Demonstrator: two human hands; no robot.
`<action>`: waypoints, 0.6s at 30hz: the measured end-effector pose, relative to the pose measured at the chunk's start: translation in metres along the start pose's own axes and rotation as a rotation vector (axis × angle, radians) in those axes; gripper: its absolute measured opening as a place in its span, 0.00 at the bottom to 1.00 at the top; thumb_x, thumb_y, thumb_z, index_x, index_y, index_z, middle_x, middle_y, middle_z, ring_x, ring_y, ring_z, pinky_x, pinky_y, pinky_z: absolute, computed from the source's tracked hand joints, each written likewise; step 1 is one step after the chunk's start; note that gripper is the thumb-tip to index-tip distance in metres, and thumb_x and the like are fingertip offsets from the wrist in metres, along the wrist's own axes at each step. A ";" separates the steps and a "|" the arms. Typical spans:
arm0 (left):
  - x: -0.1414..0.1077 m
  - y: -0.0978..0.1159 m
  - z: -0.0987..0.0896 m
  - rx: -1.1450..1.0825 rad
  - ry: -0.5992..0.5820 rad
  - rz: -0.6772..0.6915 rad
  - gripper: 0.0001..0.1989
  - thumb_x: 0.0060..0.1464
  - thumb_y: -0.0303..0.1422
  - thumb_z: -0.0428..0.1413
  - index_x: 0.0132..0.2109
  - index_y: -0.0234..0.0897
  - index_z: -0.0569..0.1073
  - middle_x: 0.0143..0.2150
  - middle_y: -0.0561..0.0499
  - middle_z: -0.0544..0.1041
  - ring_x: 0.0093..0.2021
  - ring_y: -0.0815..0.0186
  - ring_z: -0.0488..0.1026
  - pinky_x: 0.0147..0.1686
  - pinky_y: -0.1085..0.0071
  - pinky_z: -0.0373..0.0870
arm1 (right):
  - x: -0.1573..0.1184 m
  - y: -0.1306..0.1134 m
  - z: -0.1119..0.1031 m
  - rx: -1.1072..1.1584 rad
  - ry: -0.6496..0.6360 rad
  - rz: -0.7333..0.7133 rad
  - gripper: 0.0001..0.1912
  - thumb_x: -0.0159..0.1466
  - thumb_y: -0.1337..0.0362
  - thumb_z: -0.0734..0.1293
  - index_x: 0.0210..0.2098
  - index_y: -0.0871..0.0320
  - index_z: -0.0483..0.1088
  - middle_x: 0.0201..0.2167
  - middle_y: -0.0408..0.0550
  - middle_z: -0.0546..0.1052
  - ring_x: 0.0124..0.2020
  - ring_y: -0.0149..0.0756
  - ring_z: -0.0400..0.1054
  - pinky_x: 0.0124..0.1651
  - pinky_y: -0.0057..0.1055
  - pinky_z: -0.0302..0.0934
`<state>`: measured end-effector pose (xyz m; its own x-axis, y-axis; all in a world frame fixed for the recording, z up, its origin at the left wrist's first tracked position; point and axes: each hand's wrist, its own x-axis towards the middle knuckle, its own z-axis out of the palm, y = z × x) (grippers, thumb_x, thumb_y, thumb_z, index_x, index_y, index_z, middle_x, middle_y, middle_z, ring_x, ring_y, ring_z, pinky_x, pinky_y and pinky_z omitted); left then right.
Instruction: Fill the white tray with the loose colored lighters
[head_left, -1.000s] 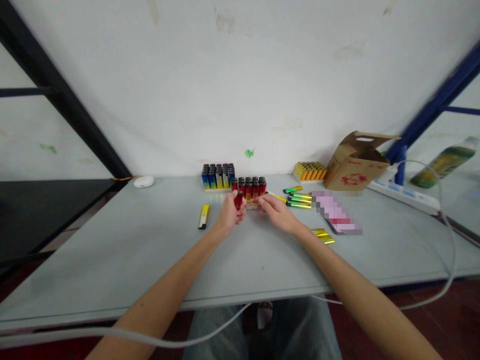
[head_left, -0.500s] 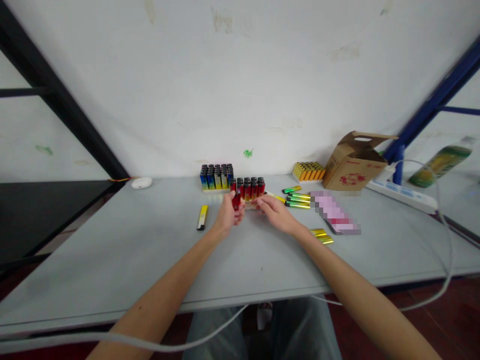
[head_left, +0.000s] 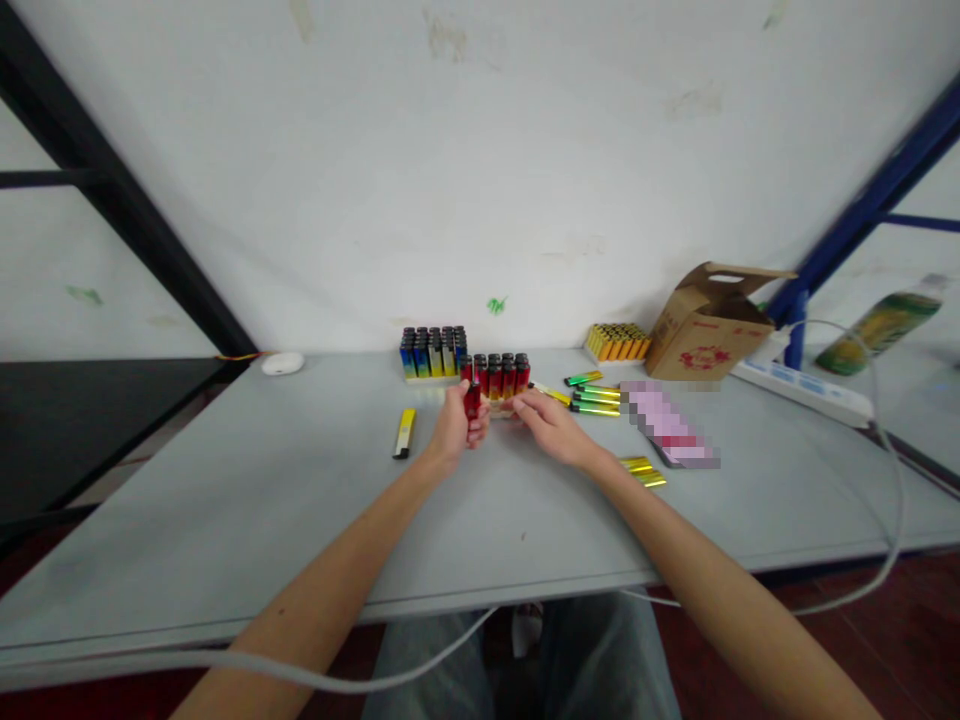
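Observation:
In the middle of the table, my left hand point(head_left: 454, 428) is closed round a red lighter point(head_left: 472, 400), held upright with its dark top showing. Just behind it, red-and-orange lighters point(head_left: 508, 376) stand in rows in a pale tray point(head_left: 495, 408). My right hand point(head_left: 551, 425) is at the tray's front right, fingertips bent together on its edge; the exact grip is partly hidden. A yellow-and-white lighter point(head_left: 405, 434) lies left of my left hand. Beyond my right hand lie another yellow lighter point(head_left: 551, 392) and several green-and-yellow lighters point(head_left: 598, 401).
A block of blue-and-yellow lighters point(head_left: 433, 354) stands by the wall, with a tray of orange lighters point(head_left: 619, 343) farther right. Nearby are an open cardboard box point(head_left: 705, 330), a power strip point(head_left: 806, 390), a blurred pink phone point(head_left: 667, 425), gold wrappers point(head_left: 643, 471) and a white case point(head_left: 283, 364).
Almost nothing differs. The red lighter in my left hand has shifted very slightly; my right hand stays at the tray.

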<state>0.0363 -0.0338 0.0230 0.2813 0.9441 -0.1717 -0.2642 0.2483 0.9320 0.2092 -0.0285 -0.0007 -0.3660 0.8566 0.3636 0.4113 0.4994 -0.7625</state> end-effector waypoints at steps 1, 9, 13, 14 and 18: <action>0.000 0.000 0.000 -0.002 0.001 -0.002 0.28 0.59 0.52 0.36 0.21 0.38 0.57 0.14 0.60 0.49 0.12 0.76 0.46 0.12 0.80 0.43 | 0.000 0.000 0.000 0.004 0.000 0.002 0.21 0.69 0.53 0.55 0.38 0.60 0.74 0.38 0.53 0.75 0.40 0.39 0.67 0.47 0.37 0.60; -0.004 0.002 0.005 -0.047 -0.022 0.004 0.30 0.58 0.57 0.35 0.25 0.37 0.61 0.16 0.59 0.54 0.13 0.75 0.51 0.11 0.81 0.45 | -0.001 -0.001 0.000 0.014 -0.001 0.002 0.21 0.69 0.54 0.55 0.35 0.60 0.73 0.37 0.53 0.75 0.39 0.39 0.67 0.47 0.37 0.60; -0.005 0.001 0.005 -0.080 -0.060 0.018 0.30 0.57 0.59 0.37 0.29 0.37 0.63 0.17 0.58 0.59 0.13 0.74 0.56 0.11 0.80 0.47 | 0.000 -0.004 -0.001 0.027 -0.009 -0.011 0.21 0.69 0.53 0.55 0.34 0.60 0.73 0.38 0.52 0.75 0.40 0.39 0.67 0.47 0.37 0.60; -0.006 0.001 0.005 -0.090 -0.069 0.020 0.29 0.57 0.59 0.38 0.29 0.37 0.63 0.18 0.57 0.61 0.13 0.73 0.58 0.11 0.80 0.49 | 0.000 -0.005 -0.001 0.034 -0.013 -0.013 0.21 0.69 0.53 0.55 0.34 0.59 0.72 0.38 0.52 0.75 0.40 0.39 0.67 0.47 0.37 0.60; -0.007 0.002 0.005 -0.131 -0.109 0.019 0.26 0.58 0.55 0.42 0.30 0.37 0.65 0.20 0.53 0.68 0.17 0.67 0.68 0.12 0.76 0.59 | -0.001 -0.005 0.000 0.081 -0.012 0.019 0.21 0.68 0.51 0.55 0.37 0.59 0.72 0.37 0.51 0.75 0.40 0.39 0.68 0.47 0.37 0.61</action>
<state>0.0389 -0.0413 0.0274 0.3714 0.9216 -0.1125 -0.3863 0.2636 0.8839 0.2078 -0.0316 0.0030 -0.3694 0.8639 0.3424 0.3496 0.4706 -0.8102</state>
